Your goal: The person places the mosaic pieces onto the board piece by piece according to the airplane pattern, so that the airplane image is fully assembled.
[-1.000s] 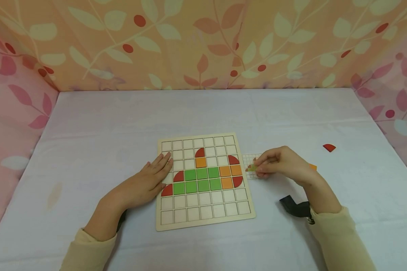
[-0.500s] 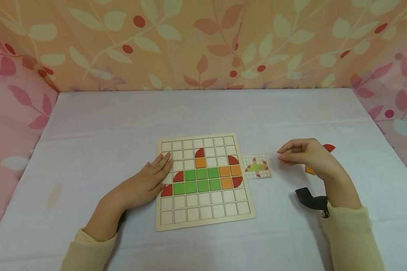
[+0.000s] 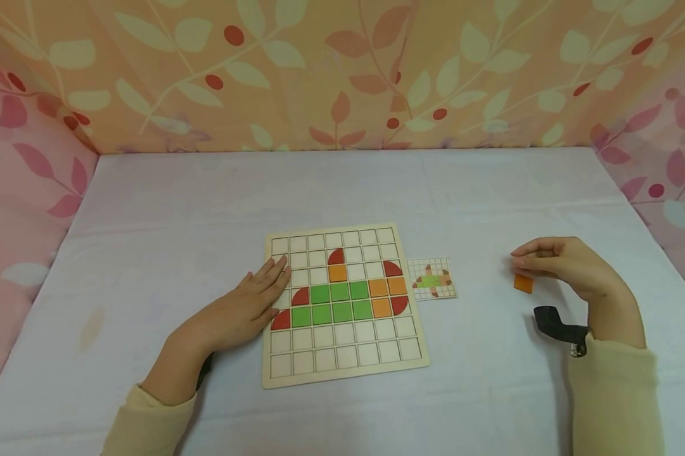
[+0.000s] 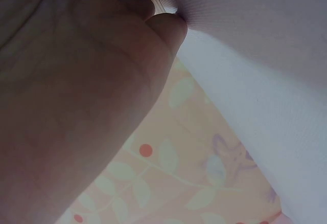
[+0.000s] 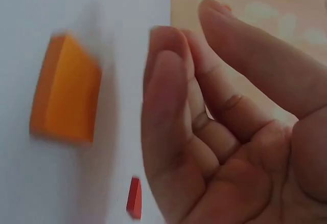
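Note:
My left hand (image 3: 236,310) rests with extended fingers on the left edge of a wooden grid board (image 3: 345,383). Red quarter-rounds, green squares (image 3: 340,292) and orange squares fill part of its grid. To the right of the board my right hand (image 3: 576,266) hovers with loosely bent fingers, holding nothing. Just below its fingertips lies an orange square tile (image 3: 523,283), apart from the fingers in the right wrist view. A red tile (image 5: 134,198) shows there too; the hand hides it in the head view. The left wrist view mostly has my palm (image 4: 76,91).
A small pattern card (image 3: 433,278) lies against the board's right edge. White cloth (image 3: 177,196) covers the table. Patterned curtains (image 3: 342,76) stand at the back and both sides. A black wrist mount (image 3: 559,326) sits beneath my right wrist.
My right hand has moved right, away from the pattern card, to beside the orange square tile. It now covers the red tile. My left hand and the board have stayed put.

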Demonstrator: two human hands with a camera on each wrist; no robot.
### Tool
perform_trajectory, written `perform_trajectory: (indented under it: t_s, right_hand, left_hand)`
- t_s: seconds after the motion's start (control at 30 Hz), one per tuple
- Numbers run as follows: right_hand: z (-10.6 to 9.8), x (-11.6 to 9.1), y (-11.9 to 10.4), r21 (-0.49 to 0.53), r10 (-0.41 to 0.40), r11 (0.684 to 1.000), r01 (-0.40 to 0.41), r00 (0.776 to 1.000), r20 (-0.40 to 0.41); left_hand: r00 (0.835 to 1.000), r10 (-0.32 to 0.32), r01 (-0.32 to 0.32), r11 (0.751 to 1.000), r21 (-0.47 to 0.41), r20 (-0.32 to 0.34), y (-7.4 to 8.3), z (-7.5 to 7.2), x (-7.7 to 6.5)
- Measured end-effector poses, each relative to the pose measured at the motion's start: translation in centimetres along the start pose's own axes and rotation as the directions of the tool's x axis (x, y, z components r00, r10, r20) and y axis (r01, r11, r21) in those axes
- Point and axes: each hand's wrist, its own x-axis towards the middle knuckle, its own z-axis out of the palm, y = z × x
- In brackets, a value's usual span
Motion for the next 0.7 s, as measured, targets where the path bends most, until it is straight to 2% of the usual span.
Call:
perform_trajectory:
  t_s: [0.23, 0.33, 0.53, 0.7]
  right_hand:
    - [-2.0, -0.9, 1.9, -0.194, 0.085, 0.978, -0.080, 0.996, 0.020]
    - [-2.3, -1.3, 2.4, -0.241, 0.077, 0.968, -0.064, 0.996, 0.041]
    - [-1.8, -1.1, 2.6, -0.254, 0.021, 0.967, 0.007, 0.994, 0.107]
    - [-1.1, -0.7, 2.1, -0.233, 0.024, 0.973, 0.003, 0.993, 0.114]
  left_hand:
    - [1.000, 0.001, -0.001, 1.000, -0.006, 0.006, 0.1, -0.1, 0.0]
    - [1.000, 0.002, -0.002, 1.000, -0.006, 0.006, 0.1, -0.2, 0.0]
    - [1.000, 0.001, -0.001, 1.000, -0.002, 0.006, 0.1, -0.2, 0.0]
    - [1.000, -0.001, 0.001, 1.000, -0.006, 0.008, 0.0, -0.1, 0.0]
